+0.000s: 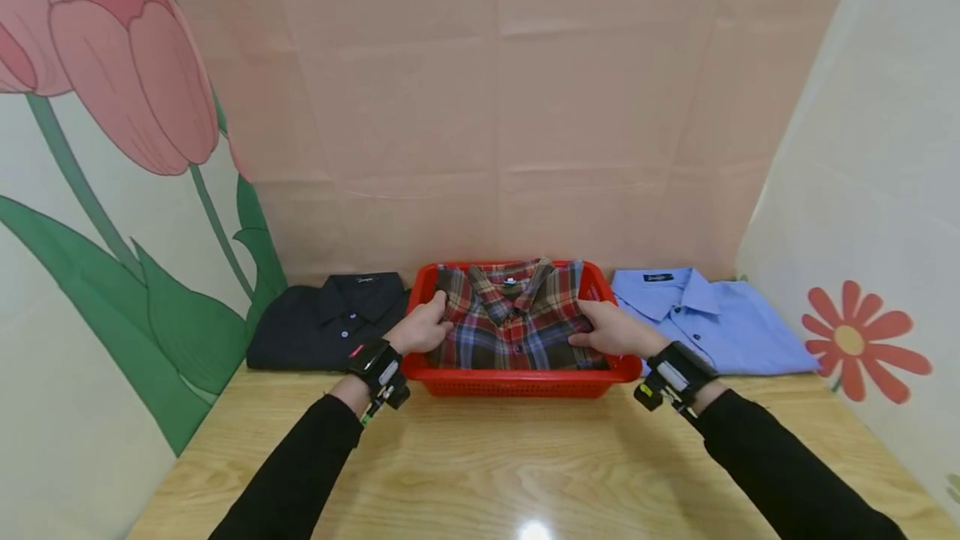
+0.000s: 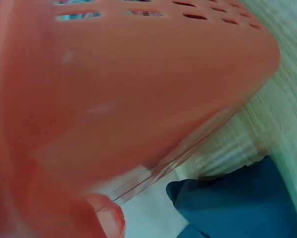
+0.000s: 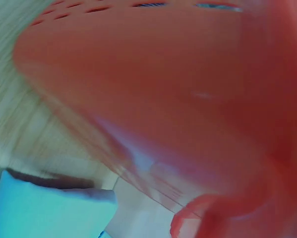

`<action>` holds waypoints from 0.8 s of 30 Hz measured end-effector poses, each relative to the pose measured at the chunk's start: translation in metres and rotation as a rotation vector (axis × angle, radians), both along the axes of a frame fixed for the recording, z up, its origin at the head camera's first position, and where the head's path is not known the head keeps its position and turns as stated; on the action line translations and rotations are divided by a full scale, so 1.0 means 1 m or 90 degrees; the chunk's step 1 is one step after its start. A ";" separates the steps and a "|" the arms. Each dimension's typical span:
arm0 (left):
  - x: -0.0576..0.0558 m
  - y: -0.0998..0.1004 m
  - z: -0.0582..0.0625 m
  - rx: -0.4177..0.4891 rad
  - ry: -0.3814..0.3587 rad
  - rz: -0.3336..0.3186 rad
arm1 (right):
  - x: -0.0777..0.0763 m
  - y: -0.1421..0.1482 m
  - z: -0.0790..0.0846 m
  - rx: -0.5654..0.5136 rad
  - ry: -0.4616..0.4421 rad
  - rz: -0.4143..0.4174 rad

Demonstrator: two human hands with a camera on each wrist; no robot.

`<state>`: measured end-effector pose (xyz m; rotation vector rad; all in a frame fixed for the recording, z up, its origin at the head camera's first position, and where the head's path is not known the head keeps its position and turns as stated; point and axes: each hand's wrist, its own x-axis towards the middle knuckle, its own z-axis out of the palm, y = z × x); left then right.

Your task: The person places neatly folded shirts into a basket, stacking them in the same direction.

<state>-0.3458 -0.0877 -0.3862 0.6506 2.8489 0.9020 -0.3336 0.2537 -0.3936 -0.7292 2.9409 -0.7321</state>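
A folded plaid shirt (image 1: 517, 315) in red, brown and blue lies collar up in a red plastic basket (image 1: 517, 382). My left hand (image 1: 420, 327) reaches over the basket's left rim and grips the shirt's left side. At the opposite side my right hand (image 1: 618, 329) holds the shirt's right edge, thumb on top. Parts of the fingers are hidden by the cloth. Both wrist views are mostly filled by the outer wall of the basket (image 2: 153, 84), without the fingers in sight.
A folded black shirt (image 1: 322, 323) lies left of the basket, and a folded light blue shirt (image 1: 712, 323) lies right of it. All stand on a wooden table (image 1: 517, 457) against a pinkish back wall (image 1: 495, 107). Flower-printed side walls flank the table.
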 end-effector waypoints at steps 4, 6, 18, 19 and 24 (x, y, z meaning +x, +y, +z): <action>-0.001 0.002 -0.004 -0.044 0.034 -0.015 | 0.002 -0.003 -0.006 0.024 0.079 0.035; -0.002 0.004 -0.006 -0.054 0.032 -0.021 | 0.002 -0.005 -0.009 0.026 0.105 0.046; -0.005 0.010 -0.015 -0.078 0.006 -0.004 | 0.001 -0.008 -0.015 0.064 0.106 0.005; -0.006 0.010 -0.016 -0.084 0.006 -0.003 | 0.001 -0.009 -0.015 0.070 0.104 0.001; -0.008 0.013 -0.018 -0.122 0.004 0.003 | 0.001 -0.011 -0.013 0.093 0.077 -0.026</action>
